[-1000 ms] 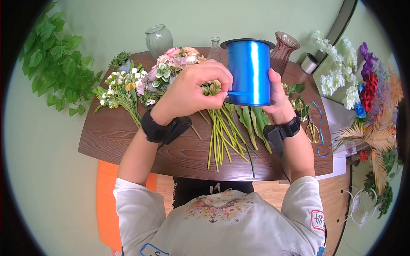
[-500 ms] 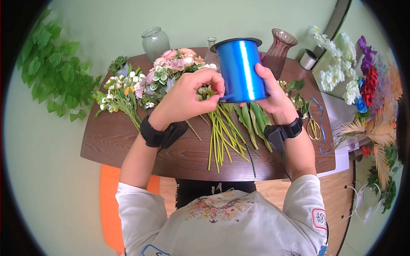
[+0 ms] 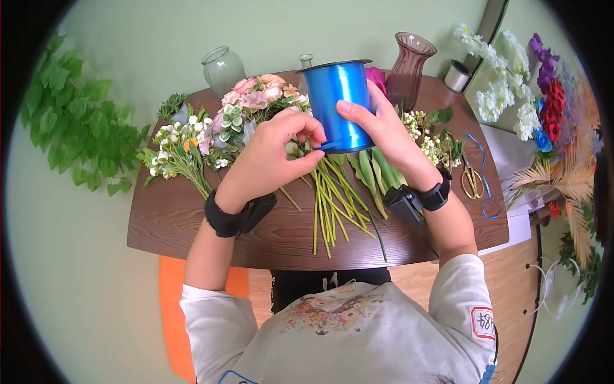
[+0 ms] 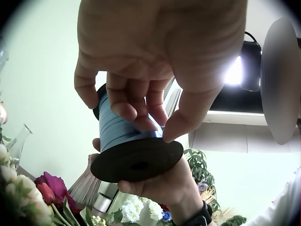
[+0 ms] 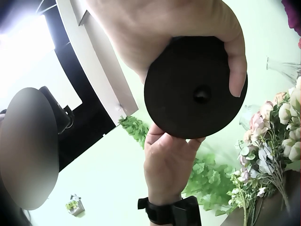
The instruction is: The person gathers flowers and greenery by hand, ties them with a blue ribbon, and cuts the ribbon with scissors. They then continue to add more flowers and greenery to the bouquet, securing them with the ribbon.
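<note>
A large spool of shiny blue ribbon (image 3: 329,96) with black end discs is held above the table, tilted, by the right hand (image 3: 398,137), whose thumb lies across the ribbon. At the spool's lower left, the left hand (image 3: 268,153) pinches the ribbon's loose end (image 3: 328,146) between thumb and fingers. The left wrist view has the left hand (image 4: 164,47) at the lower windings, close to the black disc (image 4: 134,162). One black disc (image 5: 188,94) fills the middle of the right wrist view, hiding the windings; the right hand (image 5: 174,21) wraps its edge.
Green stems (image 3: 329,205) lie below the spool, with bouquets (image 3: 182,150) to the left. Behind stand a clear vase (image 3: 222,72), a glass bottle and a purple vase (image 3: 409,70). Gold-handled scissors (image 3: 472,181) and a blue ribbon piece (image 3: 487,185) lie at the right.
Both hands and the spool have moved left and slightly down in the head view. The spool has tilted, and the right thumb has shifted across its front.
</note>
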The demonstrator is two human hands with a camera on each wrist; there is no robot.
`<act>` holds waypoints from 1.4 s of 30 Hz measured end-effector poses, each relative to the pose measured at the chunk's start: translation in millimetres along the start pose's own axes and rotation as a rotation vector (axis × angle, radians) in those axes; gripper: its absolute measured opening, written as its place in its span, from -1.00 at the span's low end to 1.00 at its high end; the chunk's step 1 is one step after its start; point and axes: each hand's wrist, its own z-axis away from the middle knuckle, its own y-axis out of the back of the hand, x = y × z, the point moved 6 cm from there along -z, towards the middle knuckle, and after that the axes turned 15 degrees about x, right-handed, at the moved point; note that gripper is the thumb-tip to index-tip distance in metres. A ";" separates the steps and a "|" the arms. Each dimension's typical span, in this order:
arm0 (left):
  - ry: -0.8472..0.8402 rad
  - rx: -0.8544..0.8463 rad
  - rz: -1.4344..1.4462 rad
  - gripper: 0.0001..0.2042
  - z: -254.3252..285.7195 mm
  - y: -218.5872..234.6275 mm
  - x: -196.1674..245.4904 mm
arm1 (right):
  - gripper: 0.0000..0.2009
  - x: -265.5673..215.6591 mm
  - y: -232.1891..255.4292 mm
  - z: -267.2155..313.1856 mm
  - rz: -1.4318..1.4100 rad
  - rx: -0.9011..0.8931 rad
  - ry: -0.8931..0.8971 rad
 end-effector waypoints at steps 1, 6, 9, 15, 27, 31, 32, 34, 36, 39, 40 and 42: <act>0.002 -0.005 -0.017 -0.83 0.5 -0.7 -0.7 | -0.32 0.5 -0.2 0.3 -0.002 0.002 0.000; -0.018 -0.027 -0.088 -0.81 0.3 -1.6 1.7 | -0.29 0.0 -0.7 2.1 0.039 0.044 0.090; -0.085 -0.029 -0.161 -0.79 1.1 -2.1 -0.9 | -0.28 0.3 -1.0 3.0 0.065 0.071 0.118; -0.028 0.067 -0.097 -0.73 6.0 -3.9 -4.7 | -0.32 -2.1 -5.5 4.9 -0.037 -0.033 -0.018; 0.235 0.017 0.453 -0.86 17.7 -5.4 -29.7 | -0.44 -3.5 -7.9 -1.0 -0.119 -0.195 -0.089; 0.201 -0.002 0.369 -0.86 21.4 -4.6 -31.0 | -0.37 -8.5 -11.9 1.7 -0.076 -0.163 -0.053; 0.199 0.002 0.352 -0.86 22.6 -4.3 -31.1 | -0.32 -2.1 -10.7 0.2 -0.079 -0.134 -0.074; 0.200 0.014 0.364 -0.86 25.2 -5.6 -32.6 | -0.28 3.1 -10.3 -0.4 -0.082 -0.105 -0.096; 0.200 0.030 0.375 -0.86 27.5 -7.4 -36.4 | -0.36 2.0 -10.7 0.5 -0.083 -0.076 -0.067; 0.321 0.101 0.508 -0.74 29.6 -12.1 -48.5 | -0.37 -9.6 -8.4 4.5 0.200 0.030 0.136; 0.305 0.130 0.447 -0.64 27.7 -15.1 -49.7 | -0.36 -8.7 -9.9 5.2 0.189 0.046 0.172; 0.316 0.180 0.278 -0.32 27.4 -16.7 -51.0 | -0.35 -13.1 -15.2 9.5 0.278 0.060 0.210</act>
